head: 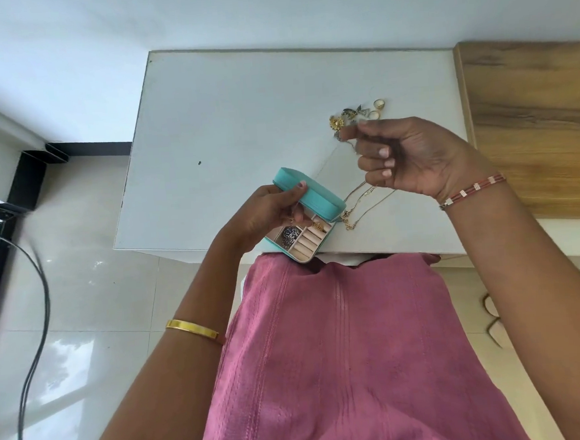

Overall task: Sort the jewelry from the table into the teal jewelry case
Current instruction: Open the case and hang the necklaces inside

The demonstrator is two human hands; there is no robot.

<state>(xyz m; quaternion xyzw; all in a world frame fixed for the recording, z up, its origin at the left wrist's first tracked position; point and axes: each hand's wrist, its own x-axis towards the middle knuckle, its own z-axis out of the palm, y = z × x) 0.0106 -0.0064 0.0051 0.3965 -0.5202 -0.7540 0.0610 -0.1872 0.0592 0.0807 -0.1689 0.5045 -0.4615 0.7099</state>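
Teal jewelry case (pixel 307 215) overhangs table (pixel 240 120) near edge; far half bare.

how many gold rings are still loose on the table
2 that I can make out: one gold ring at the far right of the jewelry cluster, another ring just nearer beside it. The right hand may hide more.

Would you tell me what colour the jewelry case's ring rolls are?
Pale beige ring rolls, inside the teal jewelry case; head view.

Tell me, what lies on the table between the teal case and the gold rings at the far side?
In the head view, thin gold chains lie beside the teal case; the right hand hovers before the gold rings.
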